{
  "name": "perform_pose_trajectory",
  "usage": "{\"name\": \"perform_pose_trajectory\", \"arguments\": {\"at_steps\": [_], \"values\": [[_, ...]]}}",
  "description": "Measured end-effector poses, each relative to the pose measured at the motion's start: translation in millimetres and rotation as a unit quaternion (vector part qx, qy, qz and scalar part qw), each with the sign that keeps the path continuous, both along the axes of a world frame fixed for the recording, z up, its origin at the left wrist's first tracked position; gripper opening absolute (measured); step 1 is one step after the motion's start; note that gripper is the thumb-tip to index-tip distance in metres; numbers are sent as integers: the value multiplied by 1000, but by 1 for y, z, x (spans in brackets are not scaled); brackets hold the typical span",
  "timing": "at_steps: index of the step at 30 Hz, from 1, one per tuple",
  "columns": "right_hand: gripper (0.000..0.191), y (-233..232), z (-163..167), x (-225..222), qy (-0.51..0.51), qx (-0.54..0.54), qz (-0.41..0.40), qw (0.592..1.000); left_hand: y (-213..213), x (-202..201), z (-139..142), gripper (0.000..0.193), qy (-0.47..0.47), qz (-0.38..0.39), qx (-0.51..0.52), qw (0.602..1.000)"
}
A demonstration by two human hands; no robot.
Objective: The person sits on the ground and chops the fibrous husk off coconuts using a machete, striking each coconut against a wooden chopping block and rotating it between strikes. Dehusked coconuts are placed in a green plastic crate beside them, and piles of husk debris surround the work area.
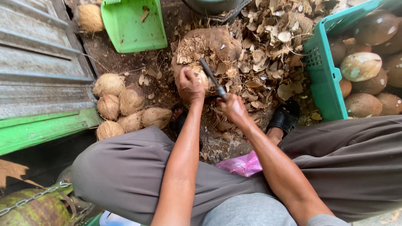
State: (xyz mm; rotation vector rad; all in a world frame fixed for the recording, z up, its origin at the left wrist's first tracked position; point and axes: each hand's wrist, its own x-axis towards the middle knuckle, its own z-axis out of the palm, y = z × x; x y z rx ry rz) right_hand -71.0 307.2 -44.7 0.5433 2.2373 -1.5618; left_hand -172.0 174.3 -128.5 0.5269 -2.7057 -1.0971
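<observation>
My left hand (189, 86) grips a husky brown coconut (200, 74) and holds it against a worn wooden block (211, 42) on the ground. A short dark knife (211, 77) is in my right hand (231, 106), its blade laid across the coconut just right of my left fingers. Both forearms reach forward between my knees, which are covered by grey-brown trousers.
Several peeled fibrous coconuts (125, 106) lie in a pile to the left. A green dustpan (134, 25) sits at the top. A teal crate (324, 79) of smooth coconuts (361, 66) stands at right. Husk shavings (268, 54) litter the ground. A pink bag (243, 164) lies between my legs.
</observation>
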Motion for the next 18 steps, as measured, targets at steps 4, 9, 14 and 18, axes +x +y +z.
{"name": "perform_pose_trajectory", "arguments": {"at_steps": [4, 9, 14, 18], "values": [[40, 4, -2, 0, -82, 58, -21, 995, -1, -3, -4, 47, 9, 23, -3, 1000], [43, 3, 5, 4, 159, 4, -56, 986, -1, -1, -2, 48, -25, 27, -5, 999], [37, -11, 8, -2, -85, 24, 5, 996, -2, -1, 5, 48, -49, 19, -17, 998], [37, -5, 13, 0, -70, 26, 13, 997, 0, 1, -1, 46, 27, 13, -30, 999]]}}
